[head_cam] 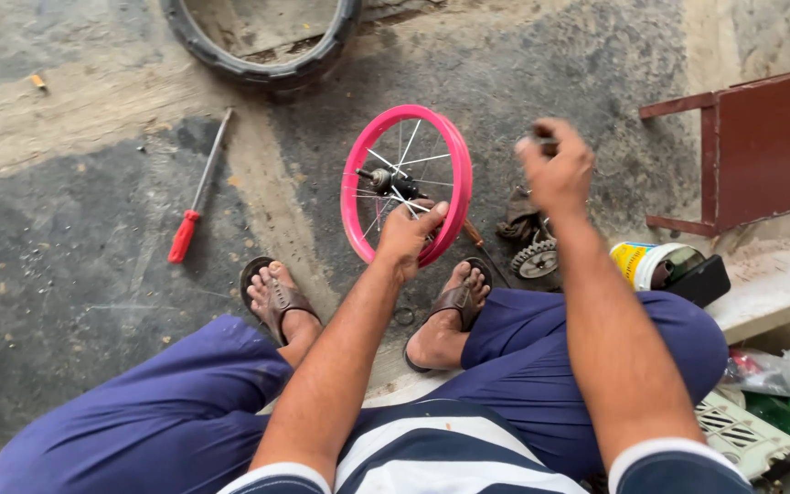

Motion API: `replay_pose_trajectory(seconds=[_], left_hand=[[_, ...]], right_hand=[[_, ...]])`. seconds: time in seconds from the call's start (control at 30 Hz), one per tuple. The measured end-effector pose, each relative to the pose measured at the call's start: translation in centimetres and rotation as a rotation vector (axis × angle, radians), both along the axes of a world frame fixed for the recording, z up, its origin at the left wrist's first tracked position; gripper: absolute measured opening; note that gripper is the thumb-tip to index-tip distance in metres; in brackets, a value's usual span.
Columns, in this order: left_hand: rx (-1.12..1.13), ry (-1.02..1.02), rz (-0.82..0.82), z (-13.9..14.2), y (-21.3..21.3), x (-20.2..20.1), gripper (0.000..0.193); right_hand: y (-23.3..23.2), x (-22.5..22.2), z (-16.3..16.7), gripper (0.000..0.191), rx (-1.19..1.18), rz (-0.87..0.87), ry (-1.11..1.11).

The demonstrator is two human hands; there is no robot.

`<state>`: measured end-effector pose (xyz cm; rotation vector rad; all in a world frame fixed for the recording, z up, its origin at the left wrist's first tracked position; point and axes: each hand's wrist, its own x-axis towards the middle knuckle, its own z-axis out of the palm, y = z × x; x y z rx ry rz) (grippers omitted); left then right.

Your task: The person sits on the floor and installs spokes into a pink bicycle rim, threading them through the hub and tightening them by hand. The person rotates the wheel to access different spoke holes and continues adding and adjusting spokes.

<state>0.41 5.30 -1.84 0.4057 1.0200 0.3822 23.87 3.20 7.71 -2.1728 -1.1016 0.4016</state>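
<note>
A small pink bicycle wheel rim [357,161] with silver spokes stands upright on the concrete between my feet. My left hand [406,235] grips it at the spokes beside the dark hub [388,182]. My right hand [555,169] is raised to the right of the wheel, fingers closed around a small dark object that I cannot make out. Below that hand a dirty rag [518,218] and a toothed sprocket [536,259] lie on the ground.
A red-handled screwdriver [196,194] lies to the left. A black tyre [262,57] is at the top. A dark red metal stool [753,150] stands right. A small tub [644,263], a black phone [702,280] and clutter sit near my right knee.
</note>
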Motion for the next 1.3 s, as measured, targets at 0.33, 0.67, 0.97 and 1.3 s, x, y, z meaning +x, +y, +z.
replay_pose_trajectory(seconds=[0.33, 0.67, 0.97, 1.3], left_hand=[[0.045, 0.126, -0.024, 0.6, -1.6, 0.1, 0.038], [-0.011, -0.037, 0.047, 0.6, -1.7, 0.1, 0.039], [-0.014, 0.042, 0.018, 1.4, -1.7, -0.3, 0.037], [-0.028, -0.012, 0.085, 2.5, -1.0, -0.4, 0.04]], right_hand=[[-5.9, 3.2, -9.3, 0.04, -0.71, 0.078, -0.221], [-6.1, 0.4, -10.5, 0.027, -1.091, 0.24, 0.021], [-4.6, 0.7, -10.2, 0.029, -0.711, -0.166, -0.203], [-4.6, -0.6, -12.6, 0.012, -0.664, 0.215, -0.471]])
